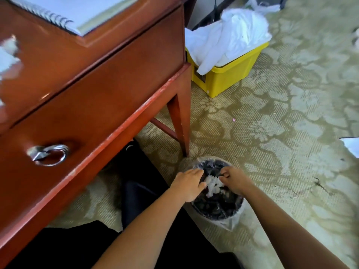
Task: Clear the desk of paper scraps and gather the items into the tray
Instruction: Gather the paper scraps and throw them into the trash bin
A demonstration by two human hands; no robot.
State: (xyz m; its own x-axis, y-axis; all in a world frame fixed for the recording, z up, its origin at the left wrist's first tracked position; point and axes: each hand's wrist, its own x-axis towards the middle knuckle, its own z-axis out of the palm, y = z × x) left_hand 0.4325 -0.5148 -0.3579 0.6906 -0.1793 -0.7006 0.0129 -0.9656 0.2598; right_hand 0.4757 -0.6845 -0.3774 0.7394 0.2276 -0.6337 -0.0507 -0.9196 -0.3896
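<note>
Both hands are held over a small waste bin lined with a clear plastic bag, which stands on the patterned carpet at about 5 o'clock in the view, just beside the desk leg. A clump of white paper scraps is seen between the hands, above the dark contents of the bin.

The left hand is laid at 9 o'clock of the clump, with its fingers fairly straight and close together and their tips against the scraps. The right hand is at 3 o'clock of the clump with its fingers curled inward. Whether a scrap is pinched there cannot be told.

More white scraps, blurred, are seen on the desk at 9 o'clock in the view, and a spiral notebook lies at 11 o'clock. No tray is in view.

The dropping of this handful is judged to be in progress, with much of the task left. The bin mouth is narrow and the scraps are light, so pieces could be spilled over the rim onto the carpet if they are released too high or off centre. The loose liner could be dragged by a withdrawing hand and the bin tipped. Bits could also cling to the palms and be carried back to the desk.
</note>
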